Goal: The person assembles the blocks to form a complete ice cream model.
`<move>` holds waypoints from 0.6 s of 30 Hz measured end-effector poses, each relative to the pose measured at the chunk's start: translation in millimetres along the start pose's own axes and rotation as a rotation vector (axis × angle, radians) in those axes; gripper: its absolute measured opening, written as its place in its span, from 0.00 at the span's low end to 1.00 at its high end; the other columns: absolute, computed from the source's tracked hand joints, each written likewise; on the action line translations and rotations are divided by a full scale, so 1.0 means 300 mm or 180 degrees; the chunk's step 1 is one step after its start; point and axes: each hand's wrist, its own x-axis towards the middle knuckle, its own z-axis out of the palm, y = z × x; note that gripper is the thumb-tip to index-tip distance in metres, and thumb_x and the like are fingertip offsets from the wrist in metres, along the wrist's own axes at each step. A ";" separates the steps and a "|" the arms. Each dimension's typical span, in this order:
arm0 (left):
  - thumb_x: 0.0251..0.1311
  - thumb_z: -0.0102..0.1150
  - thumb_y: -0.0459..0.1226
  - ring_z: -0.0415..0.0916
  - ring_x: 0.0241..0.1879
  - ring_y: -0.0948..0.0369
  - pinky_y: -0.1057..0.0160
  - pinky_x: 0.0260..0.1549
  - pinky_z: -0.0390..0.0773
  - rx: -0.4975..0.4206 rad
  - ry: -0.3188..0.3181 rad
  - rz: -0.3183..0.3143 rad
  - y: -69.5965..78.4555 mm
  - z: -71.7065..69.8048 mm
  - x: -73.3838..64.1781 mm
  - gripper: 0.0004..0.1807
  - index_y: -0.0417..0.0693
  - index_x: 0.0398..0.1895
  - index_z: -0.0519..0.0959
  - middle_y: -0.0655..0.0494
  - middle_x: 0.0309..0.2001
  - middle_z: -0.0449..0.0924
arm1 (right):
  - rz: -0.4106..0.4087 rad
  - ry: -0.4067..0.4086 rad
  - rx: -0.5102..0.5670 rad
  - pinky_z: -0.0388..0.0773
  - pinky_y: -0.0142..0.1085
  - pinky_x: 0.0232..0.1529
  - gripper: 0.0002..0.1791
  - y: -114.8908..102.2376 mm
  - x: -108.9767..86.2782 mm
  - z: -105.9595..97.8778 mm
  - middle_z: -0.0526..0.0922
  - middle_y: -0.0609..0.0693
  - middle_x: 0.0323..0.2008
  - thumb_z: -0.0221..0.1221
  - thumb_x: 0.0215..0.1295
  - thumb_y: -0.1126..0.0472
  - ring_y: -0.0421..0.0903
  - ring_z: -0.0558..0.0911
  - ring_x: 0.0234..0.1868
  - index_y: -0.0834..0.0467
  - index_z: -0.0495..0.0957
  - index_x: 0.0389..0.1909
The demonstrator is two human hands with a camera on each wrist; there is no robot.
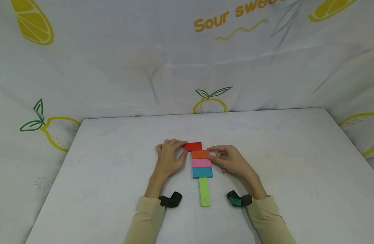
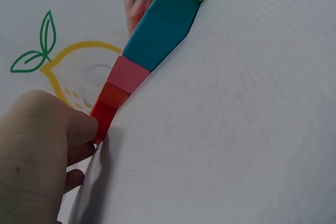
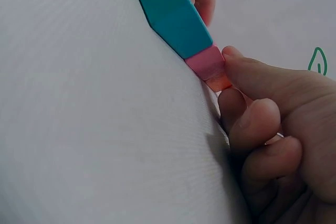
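Observation:
My left hand (image 1: 170,159) pinches the left end of a red block (image 1: 193,146) between thumb and forefinger. Directly below it, an orange block (image 1: 200,154) sits shifted slightly right, its right end between the thumb and forefinger of my right hand (image 1: 232,159). A pink block (image 1: 201,163) and a blue block (image 1: 202,172) follow, long sides together. From the blue block's lower edge a green block (image 1: 204,191) runs lengthwise toward me. In the right wrist view, the other fingers of that hand are curled under, and the red block is hidden.
The blocks lie flat on a white-covered table (image 1: 98,189). A white cloth backdrop (image 1: 113,78) printed with lemons rises behind its far edge. Black wrist cameras, one on the left (image 1: 171,200) and one on the right (image 1: 239,199), flank the green block.

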 end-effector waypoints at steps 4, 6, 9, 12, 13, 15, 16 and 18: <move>0.64 0.62 0.37 0.76 0.53 0.52 0.42 0.53 0.58 0.0024 -0.0059 0.0042 0.004 0.000 0.001 0.17 0.49 0.56 0.85 0.52 0.50 0.86 | 0.0001 0.0005 -0.0022 0.60 0.30 0.14 0.24 0.002 0.001 -0.001 0.77 0.51 0.19 0.67 0.67 0.56 0.40 0.70 0.12 0.63 0.80 0.60; 0.64 0.62 0.38 0.76 0.53 0.52 0.43 0.53 0.58 0.0024 -0.0081 0.0047 0.005 0.000 0.001 0.18 0.50 0.57 0.85 0.52 0.51 0.86 | -0.0004 0.0006 -0.0031 0.60 0.30 0.14 0.24 0.002 0.001 -0.001 0.77 0.51 0.19 0.67 0.67 0.56 0.40 0.70 0.11 0.63 0.80 0.60; 0.65 0.61 0.38 0.75 0.54 0.52 0.43 0.53 0.57 -0.0031 -0.0087 0.0007 0.005 -0.001 0.000 0.19 0.50 0.59 0.84 0.53 0.51 0.87 | -0.0005 0.0008 -0.0028 0.60 0.30 0.14 0.24 0.002 0.000 -0.001 0.77 0.51 0.19 0.67 0.66 0.56 0.40 0.71 0.11 0.63 0.80 0.60; 0.65 0.60 0.37 0.75 0.53 0.53 0.44 0.55 0.57 -0.0133 -0.0055 -0.0086 0.004 0.000 0.000 0.19 0.50 0.59 0.83 0.54 0.48 0.88 | -0.0001 0.0007 -0.0013 0.60 0.30 0.14 0.24 0.003 0.000 0.000 0.77 0.51 0.20 0.67 0.66 0.57 0.40 0.71 0.12 0.63 0.80 0.60; 0.65 0.59 0.37 0.76 0.53 0.53 0.44 0.55 0.57 -0.0176 -0.0031 -0.0124 0.004 0.000 0.001 0.18 0.49 0.58 0.84 0.54 0.47 0.88 | 0.0002 0.0006 -0.0012 0.61 0.30 0.14 0.24 0.003 0.000 0.000 0.77 0.51 0.20 0.67 0.66 0.57 0.40 0.71 0.12 0.63 0.80 0.60; 0.65 0.59 0.36 0.76 0.51 0.53 0.44 0.55 0.57 -0.0248 0.0014 -0.0195 0.005 0.001 0.003 0.16 0.48 0.55 0.84 0.54 0.44 0.88 | 0.0006 0.0004 -0.0001 0.61 0.30 0.14 0.24 0.003 0.000 0.000 0.77 0.52 0.20 0.67 0.66 0.57 0.40 0.71 0.12 0.63 0.80 0.60; 0.65 0.59 0.36 0.76 0.51 0.53 0.45 0.55 0.57 -0.0264 0.0041 -0.0223 0.006 0.001 0.005 0.15 0.48 0.54 0.85 0.54 0.43 0.88 | 0.0005 0.0003 0.0001 0.61 0.30 0.14 0.24 0.002 0.000 0.000 0.77 0.52 0.20 0.67 0.66 0.57 0.40 0.71 0.12 0.63 0.80 0.60; 0.65 0.59 0.36 0.76 0.50 0.53 0.45 0.55 0.57 -0.0259 0.0085 -0.0260 0.008 0.002 0.009 0.14 0.48 0.51 0.86 0.55 0.43 0.89 | 0.0002 0.0001 0.0010 0.61 0.30 0.14 0.24 0.002 0.001 -0.001 0.77 0.52 0.20 0.67 0.66 0.56 0.40 0.71 0.12 0.63 0.80 0.61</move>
